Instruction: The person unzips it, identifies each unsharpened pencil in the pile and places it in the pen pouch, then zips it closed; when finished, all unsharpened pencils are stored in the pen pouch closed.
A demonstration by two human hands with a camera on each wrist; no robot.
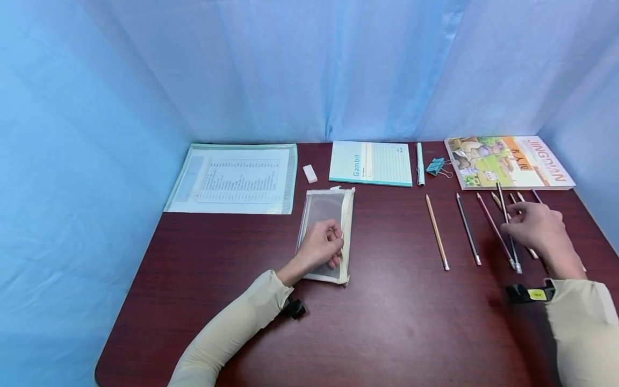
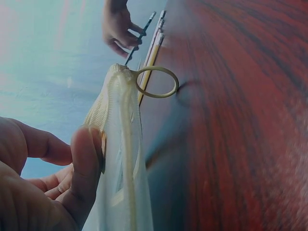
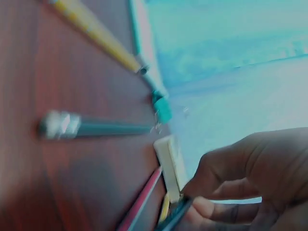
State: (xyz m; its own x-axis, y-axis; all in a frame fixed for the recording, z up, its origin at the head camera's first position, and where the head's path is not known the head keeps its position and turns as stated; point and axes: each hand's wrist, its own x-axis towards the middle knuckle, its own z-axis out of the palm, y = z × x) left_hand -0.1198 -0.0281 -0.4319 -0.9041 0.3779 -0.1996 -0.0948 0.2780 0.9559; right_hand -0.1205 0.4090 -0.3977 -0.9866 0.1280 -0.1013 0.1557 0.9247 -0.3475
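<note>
My left hand (image 1: 319, 244) pinches the zipper edge of a see-through zip pouch (image 1: 329, 207) lying mid-table. In the left wrist view, the thumb and fingers grip the pouch's pale zipper side, with a small gold-coloured piece beside the thumb; a ring (image 2: 158, 82) sticks out from the far end. On the right, my right hand (image 1: 539, 228) holds a dark pencil (image 1: 513, 250) between thumb and fingers, eraser end toward me. Under and around it lie a red pencil (image 1: 490, 220) and several others, partly hidden by the hand. A yellow pencil (image 1: 437, 231) and a dark green pencil (image 1: 467, 228) lie left of them.
Along the back stand a document sleeve (image 1: 232, 180), an eraser (image 1: 310, 173), a notebook (image 1: 369, 164), a white pen (image 1: 420, 164), a teal binder clip (image 1: 435, 166) and a picture-covered book (image 1: 510, 163). Blue curtains (image 1: 290, 70) enclose the table's back and sides.
</note>
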